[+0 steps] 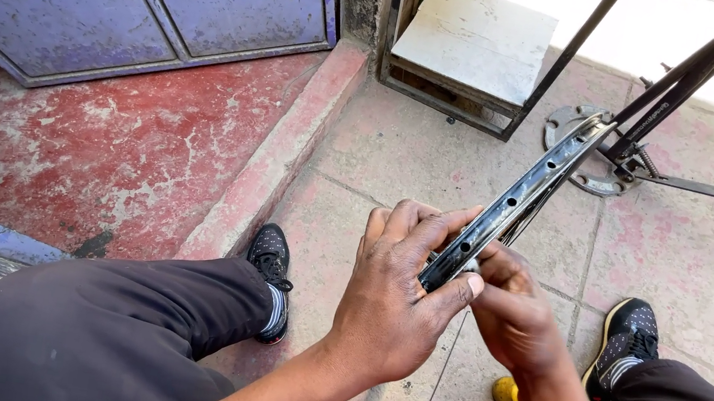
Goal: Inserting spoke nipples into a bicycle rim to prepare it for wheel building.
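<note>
Both hands, left hand (393,305) and right hand (514,314), grip a black drilled wheel rim (517,201).

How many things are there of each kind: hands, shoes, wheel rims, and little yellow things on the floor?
Hands: 2, the left hand and the right hand, both holding the rim
Black shoes: 2, left shoe and right shoe
Wheel rims: 1, dark metal rim
Yellow objects: 1, small yellow thing
Total: 6
</note>
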